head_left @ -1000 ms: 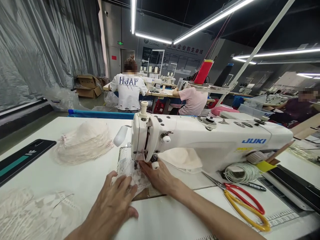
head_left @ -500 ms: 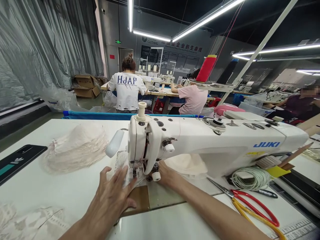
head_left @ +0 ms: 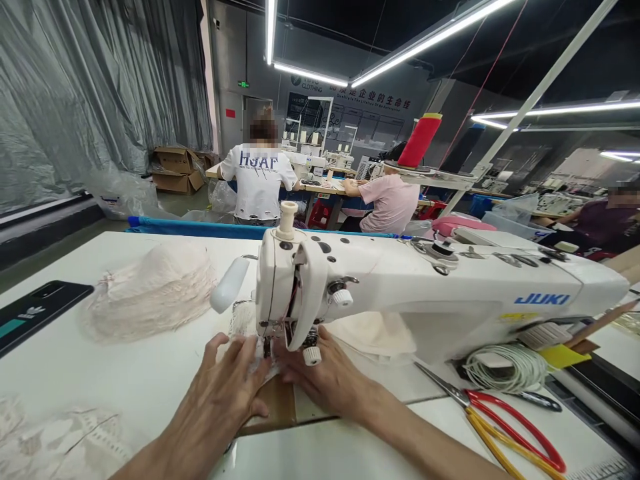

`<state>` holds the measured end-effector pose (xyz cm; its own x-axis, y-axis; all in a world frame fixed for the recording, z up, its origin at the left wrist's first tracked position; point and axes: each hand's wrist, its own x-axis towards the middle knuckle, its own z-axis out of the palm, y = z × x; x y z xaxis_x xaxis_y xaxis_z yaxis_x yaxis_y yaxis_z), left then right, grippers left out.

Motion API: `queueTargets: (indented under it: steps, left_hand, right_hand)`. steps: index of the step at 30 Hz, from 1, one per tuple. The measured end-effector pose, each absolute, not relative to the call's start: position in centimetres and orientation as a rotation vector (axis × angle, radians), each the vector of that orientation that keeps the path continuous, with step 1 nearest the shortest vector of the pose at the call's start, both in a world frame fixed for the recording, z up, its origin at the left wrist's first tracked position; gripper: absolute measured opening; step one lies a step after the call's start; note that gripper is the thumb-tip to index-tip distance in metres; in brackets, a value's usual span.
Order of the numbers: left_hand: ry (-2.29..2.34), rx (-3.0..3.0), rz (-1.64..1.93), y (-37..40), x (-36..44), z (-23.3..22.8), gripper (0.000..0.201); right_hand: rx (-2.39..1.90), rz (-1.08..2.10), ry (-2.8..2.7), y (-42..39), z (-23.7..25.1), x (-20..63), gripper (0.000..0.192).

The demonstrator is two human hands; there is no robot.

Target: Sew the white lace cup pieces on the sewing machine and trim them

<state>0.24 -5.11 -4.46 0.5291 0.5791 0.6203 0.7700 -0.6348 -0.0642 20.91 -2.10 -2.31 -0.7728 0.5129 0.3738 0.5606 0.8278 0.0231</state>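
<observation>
Under the head of a white sewing machine (head_left: 430, 280) lies a piece of pale lace fabric (head_left: 243, 320), mostly covered by the machine and my hands. My left hand (head_left: 225, 380) rests flat on it, left of the presser foot (head_left: 267, 347), fingers spread and thumb apart. On the other side, my right hand (head_left: 327, 377) lies low beside the foot, its fingertips at the fabric and partly hidden behind a tension knob (head_left: 312, 355). Its visible fingers are stretched out and apart. Behind the right wrist, more cream fabric (head_left: 377, 333) lies under the machine arm.
A stack of cream fabric pieces (head_left: 155, 290) and a dark phone-like slab (head_left: 43, 313) lie left. Lace pieces (head_left: 65, 440) are at the near left. Scissors (head_left: 500, 420) and coiled cord (head_left: 505, 367) lie right. Co-workers sit beyond the table.
My right hand has drawn back toward me from behind the machine head, so more of it shows beside the presser foot. My left hand stays nearly in place. The view has shifted slightly.
</observation>
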Motion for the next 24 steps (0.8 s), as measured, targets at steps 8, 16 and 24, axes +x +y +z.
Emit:
queueTargets:
  steps: [8, 16, 24]
  left_hand:
    - [-0.960, -2.504, -0.686, -5.4, 0.7, -3.3, 0.035]
    - [-0.886, -2.437, -0.776, -5.6, 0.8, -3.8, 0.035]
    - [-0.899, -2.453, -0.693, -6.3, 0.7, -3.8, 0.034]
  right_hand:
    - [-0.727, -0.055, -2.596, -3.9, -1.8, 22.4, 0.024]
    - [-0.714, -0.094, -2.550, -3.8, -1.4, 22.6, 0.026]
    - [-0.757, -0.037, -2.637, -4.4, -1.1, 22.3, 0.019]
